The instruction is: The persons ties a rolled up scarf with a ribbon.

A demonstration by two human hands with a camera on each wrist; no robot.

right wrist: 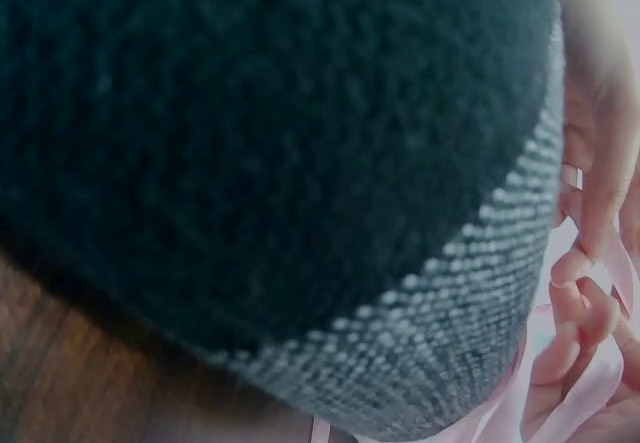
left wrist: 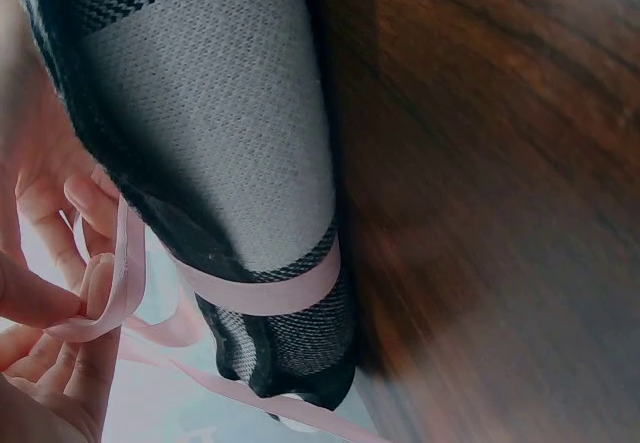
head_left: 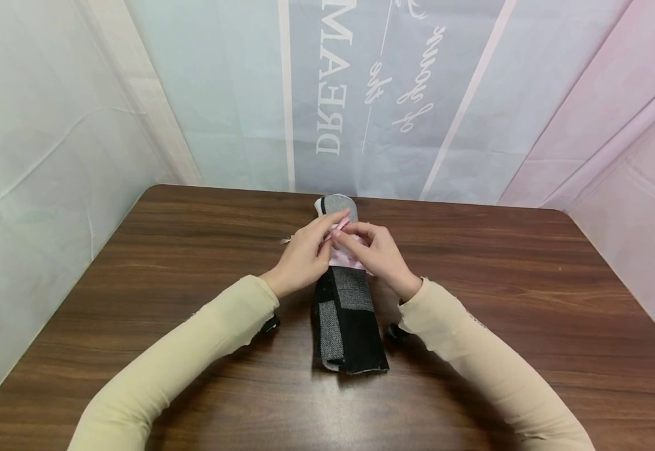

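A checked fabric roll (head_left: pixel 355 332), patterned in black and grey, lies lengthwise on a dark wood-grain table (head_left: pixel 502 351), one end toward the person and the other toward the far edge. Its near half shows black and grey blocks; its far end is plain light grey beside a dark stripe and a white edge. A pink ribbon (left wrist: pixel 270 293) passes around the roll as a flat band, and loose lengths of it loop and trail beside the roll in the left wrist view.

Both hands meet above the far half of the roll. The left hand (head_left: pixel 304 250), on the roll's left side, pinches the ribbon between thumb and fingers. The right hand (head_left: pixel 380 254), on the roll's right side, has its thumb and bent forefinger closed on the ribbon as well, fingertips close to those of the other hand. A thin ribbon end sticks out to the left of the roll, past the left hand.

Cream sleeves (head_left: pixel 186 351) reach in from either side of the roll's near end, with a small black object (head_left: pixel 271 324) under the left cuff and another under the right. Beyond the roll hangs a pale blue-grey backdrop (head_left: pixel 237 94) with white stripes and inverted white lettering.
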